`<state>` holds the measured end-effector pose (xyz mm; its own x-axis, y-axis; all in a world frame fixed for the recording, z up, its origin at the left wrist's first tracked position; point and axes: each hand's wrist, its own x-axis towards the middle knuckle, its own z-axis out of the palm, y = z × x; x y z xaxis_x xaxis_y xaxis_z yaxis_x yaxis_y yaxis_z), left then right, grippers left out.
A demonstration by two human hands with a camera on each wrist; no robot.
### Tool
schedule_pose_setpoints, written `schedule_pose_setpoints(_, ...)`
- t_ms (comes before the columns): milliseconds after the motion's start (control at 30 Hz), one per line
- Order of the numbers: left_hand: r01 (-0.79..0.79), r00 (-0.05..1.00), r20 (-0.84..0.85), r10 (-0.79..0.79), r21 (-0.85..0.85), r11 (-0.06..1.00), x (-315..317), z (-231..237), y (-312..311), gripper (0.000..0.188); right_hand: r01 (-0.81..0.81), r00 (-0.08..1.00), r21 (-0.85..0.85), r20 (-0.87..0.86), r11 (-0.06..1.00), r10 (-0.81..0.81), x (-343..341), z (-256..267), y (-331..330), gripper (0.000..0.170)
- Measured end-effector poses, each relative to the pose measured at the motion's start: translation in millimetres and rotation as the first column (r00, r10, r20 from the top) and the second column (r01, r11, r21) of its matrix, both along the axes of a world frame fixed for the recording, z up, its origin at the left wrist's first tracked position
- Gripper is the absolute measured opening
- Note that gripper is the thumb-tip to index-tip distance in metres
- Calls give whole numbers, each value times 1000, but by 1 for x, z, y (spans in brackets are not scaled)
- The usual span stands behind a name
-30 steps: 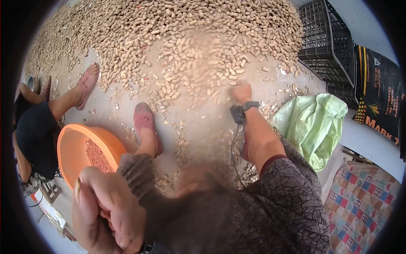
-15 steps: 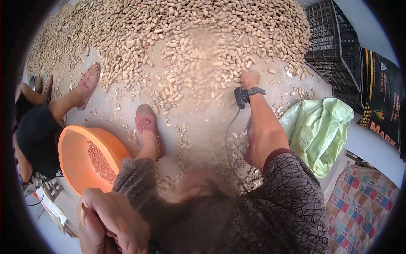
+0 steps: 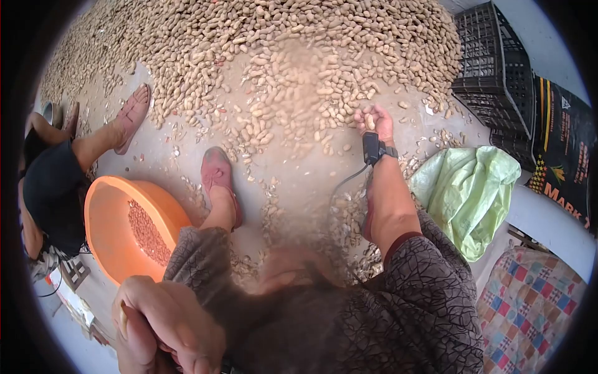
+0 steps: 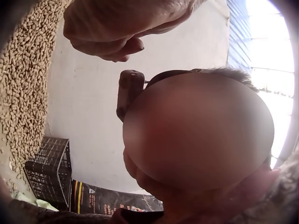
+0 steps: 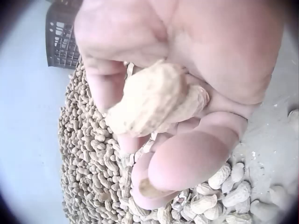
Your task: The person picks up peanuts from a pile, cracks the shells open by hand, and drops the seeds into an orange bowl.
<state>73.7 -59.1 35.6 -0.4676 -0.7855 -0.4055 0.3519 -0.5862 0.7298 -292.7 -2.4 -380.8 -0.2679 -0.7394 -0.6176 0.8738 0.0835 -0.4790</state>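
Note:
Unshelled peanuts [image 5: 152,98] lie in the palm of my right hand [image 3: 377,122], its fingers curled round them, as the right wrist view shows. This hand is at the near edge of a large spread of peanuts [image 3: 268,62] on the floor. Near the lower left of the head view, my left hand [image 3: 168,324] is curled palm-up, with small reddish kernels partly visible between its fingers. The left wrist view shows that hand [image 4: 121,25] from outside, its contents hidden. Just beyond it stands an orange basin [image 3: 112,237] with red kernels [image 3: 148,235] inside.
Black crates [image 3: 483,56] stand at the right, beside a black printed sack [image 3: 564,143]. A green sack [image 3: 467,193] lies right of my right forearm. Another person's leg and sandalled foot [image 3: 132,118] are at the left. A patchwork cloth [image 3: 529,305] lies lower right.
My right hand has moved slightly right and turned, so peanuts now show in its palm. The left hand stays curled, now a little lower in view than a second ago.

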Motion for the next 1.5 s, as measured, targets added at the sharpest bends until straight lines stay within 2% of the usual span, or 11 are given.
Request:
schedule_pose_setpoints(133,-8,1000,-13,8,-3,1000,1,0,0,30,-142,884,271,-397,952,245,2,-11,-21,17)
schedule_pose_setpoints(200,-22,1000,5,22,21,1000,1,1,0,30,-94,175,585,-787,806,591,8,-35,-25,17)
schedule_pose_setpoints(300,-4,1000,13,4,32,999,1,2,0,30,148,-305,660,-678,737,669,37,7,-32,20)
schedule_pose_setpoints(400,-6,1000,17,6,36,999,3,2,1,29,175,-397,694,-600,699,695,44,3,-35,21)
schedule_pose_setpoints(633,-60,998,3,60,46,997,1,8,2,27,5,17,767,-642,642,767,28,11,-31,19)
schedule_pose_setpoints(700,-120,992,-18,123,121,985,-2,14,4,26,-229,836,355,-406,907,370,28,31,-19,21)
schedule_pose_setpoints(733,-137,990,-2,139,141,980,-3,17,6,27,-217,926,271,-247,938,285,33,54,-19,25)
schedule_pose_setpoints(833,90,994,-57,-93,-48,995,19,11,5,29,-190,970,127,-127,974,206,46,101,-19,28)
schedule_pose_setpoints(900,234,872,489,-32,-357,904,13,19,8,31,-229,968,-2,-105,973,228,65,130,-22,31)
schedule_pose_setpoints(1000,8,925,-379,23,82,997,20,15,0,28,-322,947,-198,-76,926,313,100,177,-25,34)
schedule_pose_setpoints(1500,-462,855,153,496,-213,861,228,-31,-74,25,-476,880,-330,-168,815,445,163,327,-2,23)
